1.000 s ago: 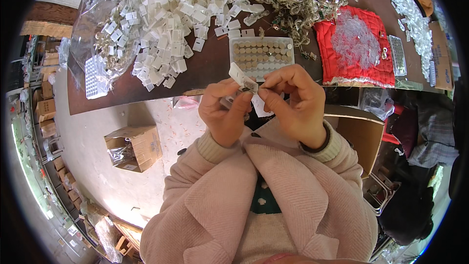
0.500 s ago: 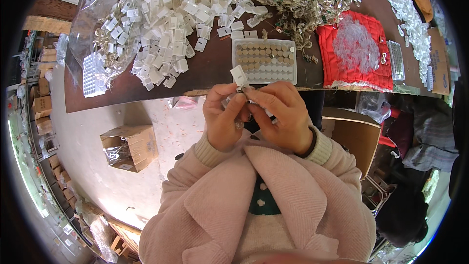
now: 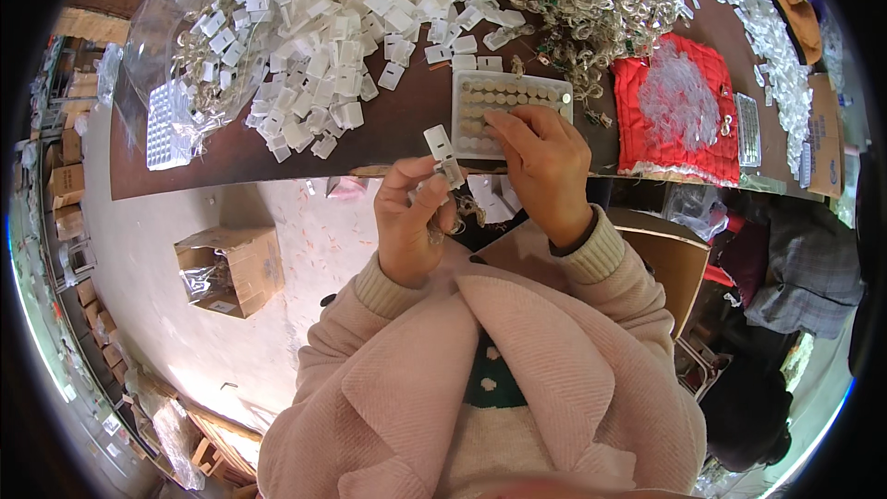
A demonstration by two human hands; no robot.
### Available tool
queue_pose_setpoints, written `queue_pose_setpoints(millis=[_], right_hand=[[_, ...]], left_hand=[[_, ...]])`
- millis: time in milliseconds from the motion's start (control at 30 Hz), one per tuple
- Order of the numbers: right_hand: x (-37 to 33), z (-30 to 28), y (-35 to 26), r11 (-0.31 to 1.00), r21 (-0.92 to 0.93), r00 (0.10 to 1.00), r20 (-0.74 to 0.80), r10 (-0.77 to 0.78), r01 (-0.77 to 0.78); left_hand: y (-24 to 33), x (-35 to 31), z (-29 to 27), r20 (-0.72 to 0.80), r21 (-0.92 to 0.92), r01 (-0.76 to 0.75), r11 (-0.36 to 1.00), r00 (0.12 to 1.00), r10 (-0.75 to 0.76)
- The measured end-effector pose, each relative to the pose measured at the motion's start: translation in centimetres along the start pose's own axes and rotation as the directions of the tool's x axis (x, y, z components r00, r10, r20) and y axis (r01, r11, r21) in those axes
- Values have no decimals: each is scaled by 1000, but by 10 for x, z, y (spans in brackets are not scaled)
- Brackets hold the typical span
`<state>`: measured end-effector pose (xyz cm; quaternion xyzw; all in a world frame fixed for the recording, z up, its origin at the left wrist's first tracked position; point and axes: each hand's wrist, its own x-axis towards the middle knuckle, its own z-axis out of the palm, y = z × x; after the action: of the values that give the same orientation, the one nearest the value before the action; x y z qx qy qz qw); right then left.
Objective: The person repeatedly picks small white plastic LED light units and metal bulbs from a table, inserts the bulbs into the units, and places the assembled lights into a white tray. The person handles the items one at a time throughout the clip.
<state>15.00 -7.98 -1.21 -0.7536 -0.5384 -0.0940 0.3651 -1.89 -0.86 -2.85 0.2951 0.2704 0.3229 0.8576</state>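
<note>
At the near edge of a brown table (image 3: 407, 120), holding a white case (image 3: 440, 146) in the left hand (image 3: 411, 217). Just beyond, reaching discs (image 3: 499, 96) in a tray (image 3: 455, 115) with the right hand (image 3: 547, 166) pinched narrow; cannot tell if gripping one.

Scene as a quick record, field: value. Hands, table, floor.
left hand: holding small white plastic case
right hand: fingertips at round discs in tray; grip unclear
table, left: pile of white plastic cases
table, right: red cloth under clear plastic pieces
floor, left: open cardboard box
</note>
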Motion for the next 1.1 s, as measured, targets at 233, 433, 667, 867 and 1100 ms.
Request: queue_pose_setpoints(millis=[233,433,667,867,1100], right_hand=[[6,-3,-8,998,-36,997,57,56,-54],[7,-17,-23,933,350,995,79,62,-86],[4,-31,-40,943,332,994,108,-30,-7],[4,-26,-37,943,317,994,-47,-94,104],[3,-24,-30,924,363,985,71,-154,119]], left_hand=[[6,6,-4,21,-40,44,998,999,-43],[2,7,3,10,-53,44,998,999,-44],[2,4,12,26,-41,19,999,999,-18],[5,2,14,23,-98,127,987,992,-126],[3,3,5,55,-109,214,971,976,-209]])
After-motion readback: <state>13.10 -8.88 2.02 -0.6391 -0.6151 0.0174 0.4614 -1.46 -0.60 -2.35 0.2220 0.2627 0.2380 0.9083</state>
